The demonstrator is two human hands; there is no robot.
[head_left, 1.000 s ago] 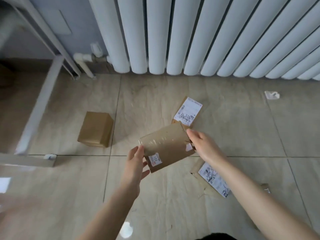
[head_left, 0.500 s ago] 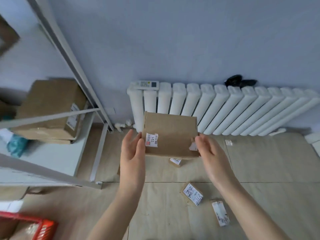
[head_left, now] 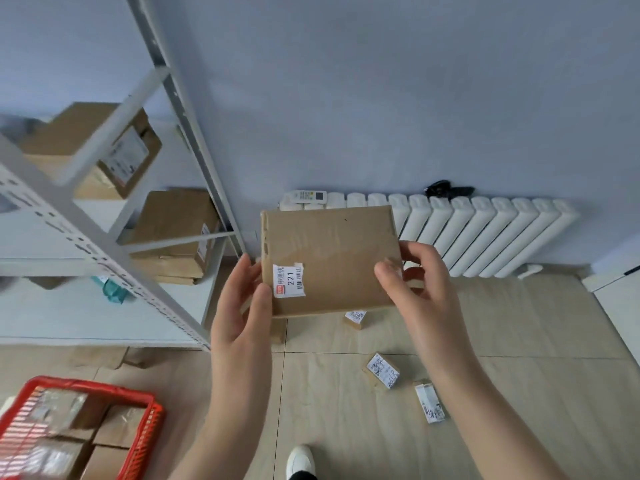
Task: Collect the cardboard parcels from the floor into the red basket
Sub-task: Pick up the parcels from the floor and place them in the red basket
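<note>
Centre of frame: a flat brown cardboard parcel (head_left: 329,258) held up in the air between both hands, broad face toward the camera. A small white sticker (head_left: 289,281) printed "221" sits at its lower left corner.

Left hand (head_left: 242,306): fingers extended upward along the parcel's left edge, thumb pressed on the front face beside the sticker.

Right hand (head_left: 420,282): curled round the parcel's right edge, thumb on the front, fingers bent behind; a pinch grip.

Lower left corner: a red plastic mesh basket (head_left: 138,441) on the floor, already holding several brown boxes (head_left: 114,427), some with glossy tape.

Lower centre-right, on the beige tiled floor (head_left: 519,341): three small labelled cardboard parcels (head_left: 382,370), lying apart from one another below the held parcel.

Left side: white metal shelving (head_left: 104,258) carrying larger cardboard cartons (head_left: 173,223).

Behind the parcel, along the blue-grey wall: a white ribbed radiator (head_left: 485,233). A white remote control (head_left: 308,196) lies on its left end; a dark object, too small to identify, sits further right on top.

Bottom edge: the toe of a white shoe (head_left: 300,459).
</note>
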